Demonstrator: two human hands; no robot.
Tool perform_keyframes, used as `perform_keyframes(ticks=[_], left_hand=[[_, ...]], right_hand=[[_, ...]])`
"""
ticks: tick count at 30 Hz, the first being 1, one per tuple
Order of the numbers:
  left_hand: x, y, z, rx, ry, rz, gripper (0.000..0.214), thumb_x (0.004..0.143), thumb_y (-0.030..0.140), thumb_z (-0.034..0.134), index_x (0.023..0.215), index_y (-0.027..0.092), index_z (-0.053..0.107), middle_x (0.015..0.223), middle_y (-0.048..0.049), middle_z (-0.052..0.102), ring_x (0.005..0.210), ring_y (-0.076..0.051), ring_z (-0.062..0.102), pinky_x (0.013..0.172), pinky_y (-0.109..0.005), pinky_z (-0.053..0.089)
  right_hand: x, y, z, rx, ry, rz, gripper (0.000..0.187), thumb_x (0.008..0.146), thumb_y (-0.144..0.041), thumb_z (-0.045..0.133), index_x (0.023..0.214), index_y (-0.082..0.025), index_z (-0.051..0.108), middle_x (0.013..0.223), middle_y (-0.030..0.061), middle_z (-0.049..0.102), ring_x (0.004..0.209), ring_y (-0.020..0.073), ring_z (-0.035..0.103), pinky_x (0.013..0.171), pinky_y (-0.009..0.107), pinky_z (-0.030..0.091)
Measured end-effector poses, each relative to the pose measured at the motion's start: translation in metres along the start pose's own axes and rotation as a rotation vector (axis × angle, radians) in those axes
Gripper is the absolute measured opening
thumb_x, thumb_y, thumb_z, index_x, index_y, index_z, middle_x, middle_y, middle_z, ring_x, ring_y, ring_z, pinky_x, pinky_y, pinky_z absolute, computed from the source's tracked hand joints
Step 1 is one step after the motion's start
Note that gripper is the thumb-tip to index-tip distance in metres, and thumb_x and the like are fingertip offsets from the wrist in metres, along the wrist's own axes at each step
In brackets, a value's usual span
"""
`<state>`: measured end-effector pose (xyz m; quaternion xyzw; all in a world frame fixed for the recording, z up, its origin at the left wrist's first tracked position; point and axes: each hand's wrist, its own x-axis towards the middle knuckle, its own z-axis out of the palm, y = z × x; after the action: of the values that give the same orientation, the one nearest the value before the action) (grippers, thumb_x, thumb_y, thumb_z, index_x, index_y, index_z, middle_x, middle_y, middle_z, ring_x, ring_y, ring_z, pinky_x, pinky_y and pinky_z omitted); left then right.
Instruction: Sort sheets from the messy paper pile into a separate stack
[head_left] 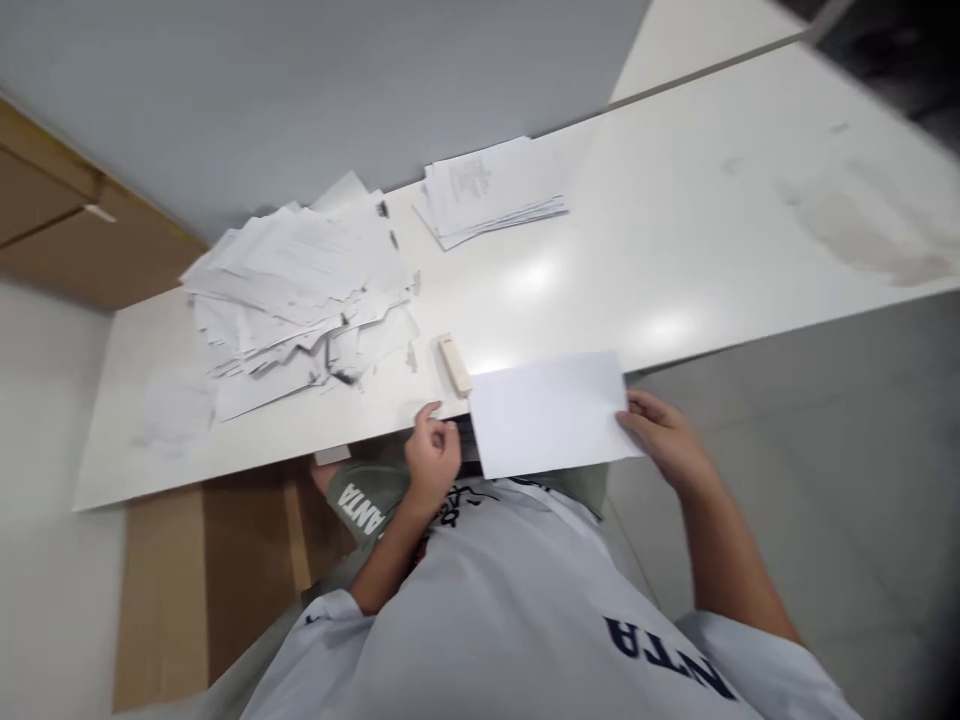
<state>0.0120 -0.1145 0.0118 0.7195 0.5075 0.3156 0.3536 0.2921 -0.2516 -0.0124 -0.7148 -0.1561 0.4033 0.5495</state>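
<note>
A blank white sheet of paper [555, 415] reaches over the table's front edge, in front of my body. My right hand [664, 435] pinches its right edge between thumb and fingers. Near the sheet's left side, my left hand [433, 455] hovers just off the table edge. Its fingers are loosely bent, thumb and forefinger apart, with nothing visible between them. Beyond that hand lies a small cream oblong object [454, 365], stapler-like in shape, close against the sheet's upper left corner.
On the white table [675, 220], a large untidy heap of torn papers [292, 280] lies at left. A neater paper stack [495, 190] is at the back by the grey partition [300, 90]. Cardboard [169, 590] stands below the table at left.
</note>
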Motion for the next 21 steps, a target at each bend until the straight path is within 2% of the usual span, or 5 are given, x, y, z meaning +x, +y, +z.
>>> perform_keyframes(ticks=[2,4,8,12,21], left_hand=[[0.019,0.009,-0.004,0.106,0.089,0.188,0.029,0.090,0.029,0.049,0.116,0.016,0.054,0.069,0.0008,0.060,0.062,-0.014,0.059,0.067,-0.027,0.049],[0.049,0.024,-0.002,0.218,0.078,0.377,0.034,0.090,0.030,0.049,0.120,0.015,0.054,0.092,-0.0086,0.067,0.091,-0.022,0.065,0.087,-0.037,0.051],[0.104,0.053,0.017,0.480,-0.182,0.511,0.047,0.092,0.038,0.048,0.133,0.016,0.049,0.146,-0.0156,0.047,0.145,-0.037,0.027,0.116,-0.058,0.027],[0.123,0.055,0.037,0.651,-0.316,0.457,0.049,0.095,0.038,0.043,0.137,0.014,0.049,0.149,-0.0158,0.045,0.147,-0.041,0.022,0.116,-0.065,0.021],[0.111,0.044,0.047,0.726,-0.262,0.632,0.042,0.095,0.016,0.035,0.131,0.012,0.058,0.136,-0.0159,0.058,0.144,-0.039,0.031,0.118,-0.062,0.019]], right_hand=[[0.004,-0.008,0.005,0.009,-0.037,-0.023,0.032,0.059,-0.036,0.070,0.087,-0.021,0.067,0.073,-0.0003,0.068,0.063,0.0159,0.057,0.056,0.026,0.042],[0.010,-0.018,0.010,0.010,-0.107,-0.028,0.031,0.060,-0.035,0.069,0.086,-0.020,0.067,0.073,-0.0002,0.067,0.062,0.0152,0.056,0.056,0.026,0.041],[0.020,-0.034,0.019,0.011,-0.192,-0.039,0.028,0.061,-0.033,0.065,0.086,-0.019,0.066,0.072,-0.0003,0.067,0.062,0.0152,0.057,0.057,0.026,0.041],[0.022,-0.037,0.023,0.027,-0.209,-0.029,0.027,0.062,-0.033,0.063,0.085,-0.019,0.066,0.071,-0.0005,0.066,0.062,0.0149,0.056,0.057,0.026,0.040],[0.036,-0.038,0.021,0.010,-0.253,-0.002,0.023,0.063,-0.032,0.063,0.082,-0.019,0.065,0.068,-0.0010,0.066,0.061,0.0155,0.057,0.056,0.026,0.041]])
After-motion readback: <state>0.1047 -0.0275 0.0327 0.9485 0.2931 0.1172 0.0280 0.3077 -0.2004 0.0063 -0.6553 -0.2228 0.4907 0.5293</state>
